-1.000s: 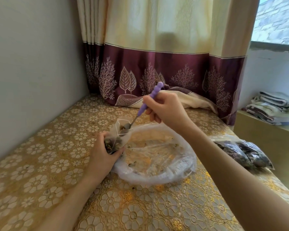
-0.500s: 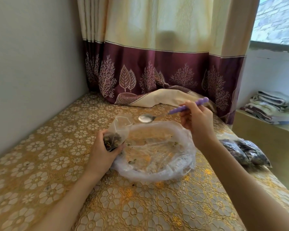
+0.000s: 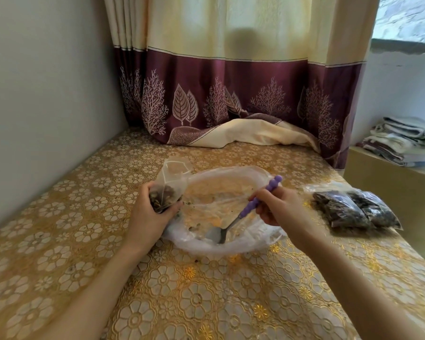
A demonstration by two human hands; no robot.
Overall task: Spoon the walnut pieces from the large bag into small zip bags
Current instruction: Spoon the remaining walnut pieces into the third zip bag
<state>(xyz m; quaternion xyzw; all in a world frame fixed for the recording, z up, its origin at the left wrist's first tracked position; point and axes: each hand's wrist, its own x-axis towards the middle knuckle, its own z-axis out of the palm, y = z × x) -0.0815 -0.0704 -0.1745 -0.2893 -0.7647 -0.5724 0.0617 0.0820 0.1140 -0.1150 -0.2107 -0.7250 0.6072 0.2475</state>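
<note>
A large clear bag [image 3: 231,246] lies open on the gold flowered table, with only a few walnut crumbs left inside. My left hand [image 3: 147,217] grips a small zip bag [image 3: 168,185] at the large bag's left edge; its mouth stands open and walnut pieces fill its bottom. My right hand [image 3: 280,207] holds a spoon [image 3: 233,224] by its purple beaded handle. The metal bowl of the spoon points down into the near side of the large bag.
Two filled small bags [image 3: 356,212] of dark walnut pieces lie to the right near the table's edge. A wall runs along the left, a maroon and cream curtain [image 3: 231,99] hangs behind, and folded towels [image 3: 400,141] sit on a ledge at the right.
My right hand has carried the spoon from the small bag's mouth, out to the right, then down into the large bag. My left hand keeps holding the small bag.
</note>
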